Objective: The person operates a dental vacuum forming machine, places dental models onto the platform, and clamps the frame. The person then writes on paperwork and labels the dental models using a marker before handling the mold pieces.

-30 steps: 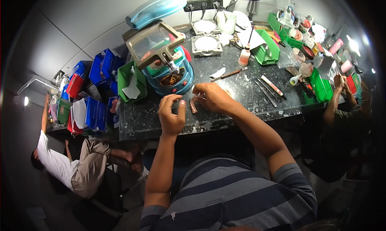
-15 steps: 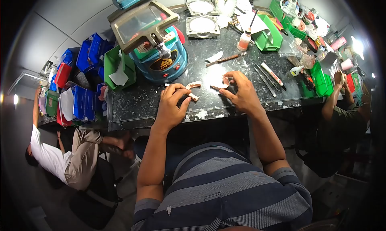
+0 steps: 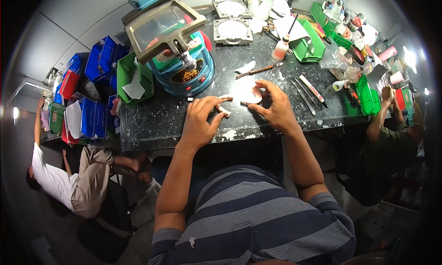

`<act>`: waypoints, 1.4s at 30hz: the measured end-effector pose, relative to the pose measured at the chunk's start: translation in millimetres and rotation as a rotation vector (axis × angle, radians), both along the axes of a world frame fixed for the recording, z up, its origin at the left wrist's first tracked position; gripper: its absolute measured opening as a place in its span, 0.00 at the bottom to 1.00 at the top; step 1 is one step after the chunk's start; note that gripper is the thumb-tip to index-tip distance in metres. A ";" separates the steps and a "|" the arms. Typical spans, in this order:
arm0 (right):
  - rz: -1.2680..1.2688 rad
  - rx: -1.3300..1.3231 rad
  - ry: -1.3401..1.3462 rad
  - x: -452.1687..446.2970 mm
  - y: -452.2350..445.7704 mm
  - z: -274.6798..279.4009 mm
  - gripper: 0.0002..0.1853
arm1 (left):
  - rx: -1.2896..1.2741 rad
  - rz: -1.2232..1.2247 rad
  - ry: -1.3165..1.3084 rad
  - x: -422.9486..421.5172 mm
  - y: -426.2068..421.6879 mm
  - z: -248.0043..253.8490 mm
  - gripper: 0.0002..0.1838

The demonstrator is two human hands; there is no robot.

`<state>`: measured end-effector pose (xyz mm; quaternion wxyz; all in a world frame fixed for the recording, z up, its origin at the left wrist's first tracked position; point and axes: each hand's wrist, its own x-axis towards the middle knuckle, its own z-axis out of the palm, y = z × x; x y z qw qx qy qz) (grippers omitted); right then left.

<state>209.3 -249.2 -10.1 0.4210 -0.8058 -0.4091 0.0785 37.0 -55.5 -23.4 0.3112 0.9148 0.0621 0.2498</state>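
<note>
My left hand point(image 3: 199, 120) rests at the front of the dark bench, fingers curved around a C-shaped dental arch piece point(image 3: 224, 111), white with reddish brown, which they partly cover. Opposite it, my right hand point(image 3: 280, 109) has its thumb and fingertips at the edges of a second dental arch piece point(image 3: 256, 98), partly washed out by bright light. Both pieces are on or close to the bench top. Just behind them lie a brown-handled knife point(image 3: 254, 71) and a small white piece point(image 3: 246, 67). Tweezers point(image 3: 303, 97) and a white marker point(image 3: 312, 89) lie right of my right hand.
A blue machine point(image 3: 186, 78) with a framed window stands at back left, beside a green bin point(image 3: 131, 78). A brush stands in a small bottle point(image 3: 279, 50) near another green bin point(image 3: 307, 53). People sit at left point(image 3: 60, 182) and right point(image 3: 391, 140).
My left hand has shifted slightly right, and its fingers reach further over the arch piece. My right hand stays nearly in place around the other arch.
</note>
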 end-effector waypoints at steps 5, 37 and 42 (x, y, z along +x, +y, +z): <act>-0.039 0.085 -0.007 6.2 2.6 -0.9 0.29 | -0.185 0.015 0.059 10.2 -2.7 5.8 0.28; 0.101 0.061 -0.376 -21.3 40.0 11.5 0.16 | 0.199 0.255 -0.583 -2.5 9.1 0.5 0.09; 0.013 0.160 -0.494 -13.2 33.5 -3.7 0.14 | 0.235 0.626 -0.815 1.9 83.5 42.2 0.09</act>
